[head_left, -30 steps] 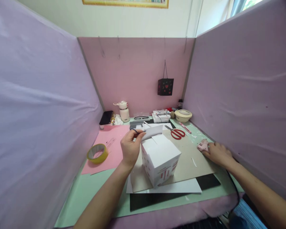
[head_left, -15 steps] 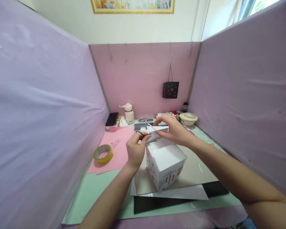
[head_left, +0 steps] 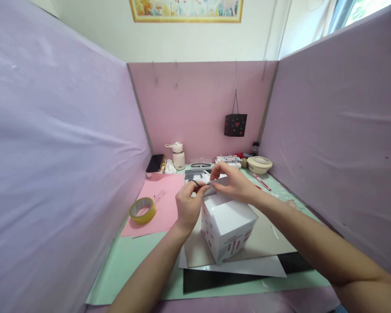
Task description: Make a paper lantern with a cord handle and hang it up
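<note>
The left hand (head_left: 187, 205) pinches a dark cord (head_left: 194, 181) with its fingers behind the white box (head_left: 233, 216); the right hand (head_left: 233, 184) is just beside, its fingers' grip I cannot tell.

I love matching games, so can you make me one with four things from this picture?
Things:
1. box
2. little bag
3. tape roll
4. left hand

Clues:
A. yellow and ring-shaped
B. pinching a thin dark cord
C. white with red marks
D. hanging in front of the pink wall

Pairs: 1-C, 2-D, 3-A, 4-B
</note>
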`<action>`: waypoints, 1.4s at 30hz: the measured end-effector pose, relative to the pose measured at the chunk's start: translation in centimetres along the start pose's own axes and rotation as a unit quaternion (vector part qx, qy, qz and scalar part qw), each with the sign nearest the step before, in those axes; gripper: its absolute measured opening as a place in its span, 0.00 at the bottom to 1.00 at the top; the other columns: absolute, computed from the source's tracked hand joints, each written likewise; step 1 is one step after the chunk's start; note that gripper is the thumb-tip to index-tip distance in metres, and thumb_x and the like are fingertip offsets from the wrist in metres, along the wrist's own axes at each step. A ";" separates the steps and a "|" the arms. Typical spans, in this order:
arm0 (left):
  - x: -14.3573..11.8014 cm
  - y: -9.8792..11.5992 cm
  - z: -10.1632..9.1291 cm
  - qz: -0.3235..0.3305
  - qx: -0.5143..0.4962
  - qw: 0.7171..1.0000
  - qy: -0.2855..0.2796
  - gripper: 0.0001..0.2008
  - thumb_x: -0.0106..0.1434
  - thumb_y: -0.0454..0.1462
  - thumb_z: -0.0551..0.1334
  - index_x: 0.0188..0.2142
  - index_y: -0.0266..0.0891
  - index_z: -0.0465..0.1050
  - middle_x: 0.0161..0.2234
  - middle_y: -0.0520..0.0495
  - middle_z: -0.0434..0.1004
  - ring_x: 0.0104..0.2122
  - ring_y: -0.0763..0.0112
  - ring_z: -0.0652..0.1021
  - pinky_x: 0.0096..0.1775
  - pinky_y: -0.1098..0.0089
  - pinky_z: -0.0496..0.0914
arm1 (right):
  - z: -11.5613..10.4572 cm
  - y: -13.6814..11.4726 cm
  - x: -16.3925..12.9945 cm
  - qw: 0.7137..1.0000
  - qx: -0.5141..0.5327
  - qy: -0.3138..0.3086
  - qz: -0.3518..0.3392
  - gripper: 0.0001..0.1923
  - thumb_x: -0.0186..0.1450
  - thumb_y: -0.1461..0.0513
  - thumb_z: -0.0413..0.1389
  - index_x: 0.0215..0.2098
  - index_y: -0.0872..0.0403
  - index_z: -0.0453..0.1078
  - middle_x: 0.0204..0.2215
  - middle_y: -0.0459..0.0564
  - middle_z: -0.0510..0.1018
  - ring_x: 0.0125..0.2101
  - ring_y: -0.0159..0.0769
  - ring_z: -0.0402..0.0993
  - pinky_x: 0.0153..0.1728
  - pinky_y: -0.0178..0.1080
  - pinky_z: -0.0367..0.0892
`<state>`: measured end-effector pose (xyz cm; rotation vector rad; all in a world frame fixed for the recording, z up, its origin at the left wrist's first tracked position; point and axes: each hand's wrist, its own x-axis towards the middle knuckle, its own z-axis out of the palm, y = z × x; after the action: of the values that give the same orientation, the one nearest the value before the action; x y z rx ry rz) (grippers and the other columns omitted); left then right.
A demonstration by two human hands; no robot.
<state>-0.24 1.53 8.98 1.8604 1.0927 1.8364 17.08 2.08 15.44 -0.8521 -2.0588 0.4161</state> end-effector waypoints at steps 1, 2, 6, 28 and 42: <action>0.0 0.0 0.0 0.000 0.000 1.000 0.000 0.02 0.60 0.36 0.68 0.31 0.40 0.76 0.28 0.53 0.77 0.29 0.72 0.76 0.35 0.72 0.69 | 0.1 0.0 0.0 1.000 0.002 0.001 -0.001 0.10 0.58 0.68 0.56 0.36 0.51 0.64 0.33 0.44 0.73 0.36 0.34 0.69 0.39 0.38 0.64; 0.0 0.1 0.0 0.001 0.000 1.000 0.000 0.02 0.60 0.36 0.68 0.31 0.40 0.76 0.28 0.53 0.77 0.29 0.72 0.76 0.35 0.72 0.69 | 0.2 0.1 0.0 1.000 0.003 0.003 -0.001 0.10 0.58 0.68 0.56 0.36 0.51 0.64 0.33 0.44 0.73 0.36 0.34 0.69 0.39 0.38 0.64; 0.0 0.1 -0.1 -0.003 -0.004 1.000 -0.002 0.02 0.60 0.36 0.67 0.31 0.40 0.76 0.28 0.53 0.77 0.30 0.72 0.76 0.35 0.72 0.69 | 0.5 0.1 0.1 1.000 0.004 0.008 0.000 0.10 0.57 0.69 0.55 0.36 0.51 0.64 0.33 0.44 0.73 0.35 0.34 0.69 0.39 0.38 0.64; -0.2 0.1 -1.0 0.004 -0.008 0.999 -0.053 0.04 0.65 0.35 0.62 0.37 0.42 0.77 0.34 0.50 0.80 0.37 0.69 0.78 0.42 0.69 0.71 | 1.1 0.4 0.1 1.000 0.010 0.020 0.011 0.13 0.57 0.68 0.54 0.38 0.49 0.59 0.30 0.43 0.74 0.32 0.34 0.68 0.37 0.38 0.64; 0.2 0.3 -1.0 0.041 0.047 0.997 -0.039 0.05 0.66 0.36 0.61 0.34 0.41 0.76 0.31 0.51 0.79 0.32 0.71 0.77 0.37 0.72 0.69 | 1.0 0.1 0.2 1.000 0.004 0.012 0.021 0.14 0.57 0.67 0.54 0.39 0.49 0.57 0.29 0.42 0.73 0.31 0.33 0.66 0.36 0.38 0.63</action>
<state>-1.13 1.18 9.44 2.0416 1.1091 1.7667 16.25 2.37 14.93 -0.8930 -2.0200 0.4346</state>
